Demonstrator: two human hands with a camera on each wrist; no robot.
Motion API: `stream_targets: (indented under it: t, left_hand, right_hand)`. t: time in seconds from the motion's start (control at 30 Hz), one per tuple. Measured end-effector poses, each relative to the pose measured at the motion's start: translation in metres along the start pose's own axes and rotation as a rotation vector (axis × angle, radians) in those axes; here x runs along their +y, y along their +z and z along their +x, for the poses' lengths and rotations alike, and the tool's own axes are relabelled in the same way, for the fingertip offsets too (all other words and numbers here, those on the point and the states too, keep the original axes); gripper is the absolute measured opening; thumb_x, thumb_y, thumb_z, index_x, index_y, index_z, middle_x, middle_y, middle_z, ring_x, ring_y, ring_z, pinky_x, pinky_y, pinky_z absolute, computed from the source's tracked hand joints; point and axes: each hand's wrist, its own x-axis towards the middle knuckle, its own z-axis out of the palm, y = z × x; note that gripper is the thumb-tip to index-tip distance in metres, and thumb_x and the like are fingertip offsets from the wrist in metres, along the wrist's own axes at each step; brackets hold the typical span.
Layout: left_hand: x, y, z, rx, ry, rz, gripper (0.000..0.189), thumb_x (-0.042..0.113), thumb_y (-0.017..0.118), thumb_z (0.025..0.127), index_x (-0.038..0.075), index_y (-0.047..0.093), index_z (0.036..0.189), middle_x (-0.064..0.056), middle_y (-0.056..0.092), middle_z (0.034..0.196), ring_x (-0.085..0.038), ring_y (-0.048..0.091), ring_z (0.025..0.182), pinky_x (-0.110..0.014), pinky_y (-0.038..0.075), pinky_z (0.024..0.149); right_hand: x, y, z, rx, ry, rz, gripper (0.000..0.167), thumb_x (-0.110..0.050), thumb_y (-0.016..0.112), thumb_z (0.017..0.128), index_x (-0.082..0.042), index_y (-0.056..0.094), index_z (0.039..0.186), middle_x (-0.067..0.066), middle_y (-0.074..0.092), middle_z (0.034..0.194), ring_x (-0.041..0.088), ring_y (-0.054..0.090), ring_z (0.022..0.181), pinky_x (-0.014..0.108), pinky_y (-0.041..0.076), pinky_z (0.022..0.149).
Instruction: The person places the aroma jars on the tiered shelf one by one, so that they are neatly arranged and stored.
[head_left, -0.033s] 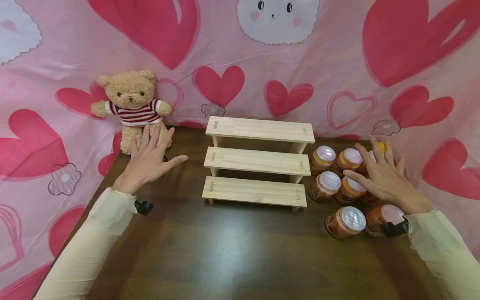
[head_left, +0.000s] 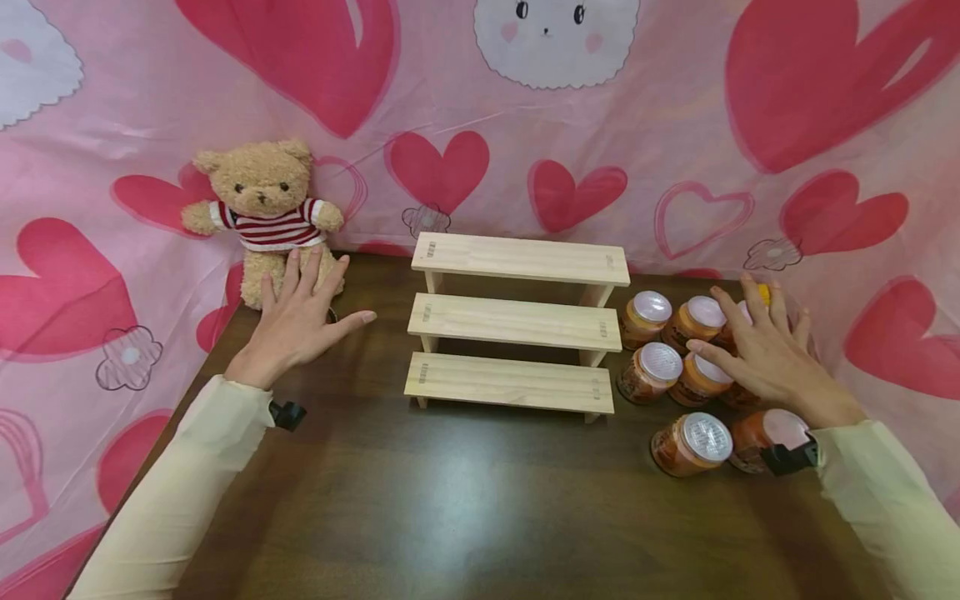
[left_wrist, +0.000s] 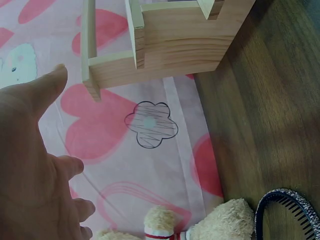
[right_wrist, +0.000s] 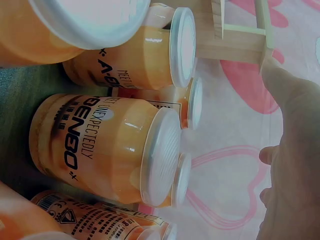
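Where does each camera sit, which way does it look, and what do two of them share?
Head: on the person's head, facing forward and down at shelf, jars and bear; left hand, right hand and sleeves show.
Left wrist: on that wrist, facing the shelf and headband; left hand shows.
Right wrist: on that wrist, facing jars; right hand shows.
Both wrist views share the shelf.
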Motion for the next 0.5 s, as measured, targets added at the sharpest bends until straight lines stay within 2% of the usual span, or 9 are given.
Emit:
stream_targets:
  t: [0.23,0.4,0.5]
  left_hand:
    - [-0.002,0.000,-0.002,-0.013,-0.007,-0.007,0.098,0.077,0.044,0.091,0.022,0.005,0.163,-0.011,-0.015,0.169,-0.040,-0.023,0.154,-0.075,-0.012,0.113]
    - [-0.004,0.001,-0.005,-0.015,-0.009,-0.030,0.098,0.076,0.045,0.091,0.023,0.004,0.163,-0.012,-0.014,0.169,-0.041,-0.022,0.154,-0.075,-0.012,0.113]
    - [-0.004,0.004,-0.009,-0.014,-0.012,-0.081,0.097,0.073,0.049,0.091,0.025,0.003,0.163,-0.012,-0.014,0.169,-0.042,-0.022,0.154,-0.074,-0.011,0.114]
  right_hand:
    - [0.001,0.000,-0.001,-0.008,0.003,0.010,0.090,-0.059,0.052,0.097,-0.010,0.013,0.161,0.021,-0.014,0.168,0.051,-0.019,0.151,0.085,-0.007,0.102]
    - [0.005,-0.002,-0.006,0.001,0.021,0.037,0.090,-0.057,0.055,0.096,-0.012,0.014,0.162,0.025,-0.007,0.167,0.052,-0.011,0.151,0.084,-0.005,0.102]
    - [0.008,-0.004,-0.012,0.021,0.031,0.044,0.089,-0.055,0.057,0.095,-0.011,0.017,0.161,0.029,0.001,0.165,0.054,-0.004,0.150,0.083,0.000,0.099]
